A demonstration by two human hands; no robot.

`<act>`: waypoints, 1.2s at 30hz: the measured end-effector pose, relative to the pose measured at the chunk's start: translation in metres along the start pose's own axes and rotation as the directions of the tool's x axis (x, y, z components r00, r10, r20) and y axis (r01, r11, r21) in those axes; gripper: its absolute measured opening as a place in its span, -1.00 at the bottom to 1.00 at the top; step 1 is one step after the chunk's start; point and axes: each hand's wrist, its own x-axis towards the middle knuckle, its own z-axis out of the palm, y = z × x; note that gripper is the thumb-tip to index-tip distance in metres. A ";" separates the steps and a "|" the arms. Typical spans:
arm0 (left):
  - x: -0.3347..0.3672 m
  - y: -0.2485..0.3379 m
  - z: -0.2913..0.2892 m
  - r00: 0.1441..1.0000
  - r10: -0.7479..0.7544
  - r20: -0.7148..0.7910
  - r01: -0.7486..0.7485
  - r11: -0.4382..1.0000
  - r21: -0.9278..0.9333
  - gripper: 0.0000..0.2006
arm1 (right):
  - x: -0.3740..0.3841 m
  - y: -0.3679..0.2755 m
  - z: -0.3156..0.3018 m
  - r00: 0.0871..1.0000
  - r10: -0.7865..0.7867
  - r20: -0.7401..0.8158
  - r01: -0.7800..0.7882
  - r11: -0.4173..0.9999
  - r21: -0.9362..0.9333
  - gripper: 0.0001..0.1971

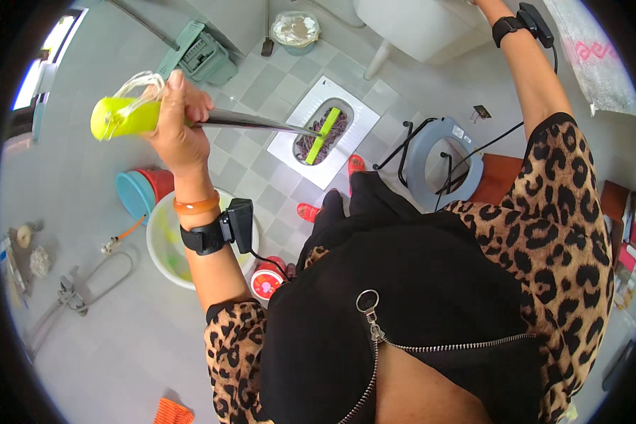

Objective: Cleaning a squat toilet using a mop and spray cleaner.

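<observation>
My left hand (180, 127) is closed round the lime-green grip of a mop (261, 124), a white cord loop hanging at the grip's end. Its metal pole slants down to a green bar head (323, 136) with grey-purple strands, which lies in the basin of the white squat toilet (297, 136) set in the floor. Up at the top edge, only a sliver of my right hand (483, 3) shows beside the white washbasin (431, 28); its fingers are cut off by the frame. Both wrists carry black straps with small devices.
A grey commode chair (417, 166) stands to the right of the squat toilet. At left are a large white tub (164, 237), a blue bucket (131, 192) and a red bucket (161, 182). A lined waste bin (297, 48) and grey-green mop bucket (203, 62) stand farther off.
</observation>
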 end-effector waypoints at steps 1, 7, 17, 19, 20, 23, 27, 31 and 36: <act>0.003 -0.005 -0.001 1.000 0.009 -0.003 -0.010 0.999 -0.042 -0.75 | 0.002 0.003 0.007 0.999 -0.010 -0.039 0.009 1.000 -0.022 0.01; 0.007 -0.012 0.009 0.993 0.113 -0.019 -0.113 0.993 0.027 -0.74 | -0.003 -0.011 0.005 1.000 -0.023 0.003 0.022 0.996 0.083 0.04; -0.008 0.005 0.054 0.978 0.060 0.200 -0.135 0.912 0.387 -0.72 | -0.202 -0.216 -0.038 0.668 -0.604 -0.434 0.558 0.021 0.830 -0.31; -0.014 0.009 0.064 0.862 0.313 0.399 -0.503 0.631 0.591 -0.58 | -0.201 -0.232 -0.011 0.694 -0.528 -0.489 0.607 0.065 0.792 -0.55; -0.023 0.016 0.063 0.879 0.274 0.391 -0.457 0.718 0.524 -0.45 | -0.200 -0.235 -0.005 0.705 -0.448 -0.549 0.653 0.108 0.750 -0.75; -0.049 0.002 0.018 0.959 0.115 0.259 -0.221 0.877 0.426 -0.32 | -0.216 -0.238 -0.062 0.942 -0.296 -0.160 0.128 -0.122 0.984 -0.70; -0.116 -0.020 -0.034 0.960 -0.280 0.003 0.236 0.815 0.528 -0.56 | -0.227 -0.215 -0.111 0.919 -0.137 -0.370 0.327 -0.260 0.909 -0.65; -0.203 -0.069 -0.073 0.802 -0.586 -0.117 0.594 0.760 0.264 -0.85 | -0.214 -0.198 -0.059 0.884 0.118 -0.451 0.467 -0.209 0.860 -0.69; -0.291 -0.078 -0.118 0.664 -0.717 -0.212 0.747 0.618 0.246 -0.89 | -0.198 -0.216 -0.042 0.942 -0.056 -0.331 0.304 -0.273 0.913 -0.68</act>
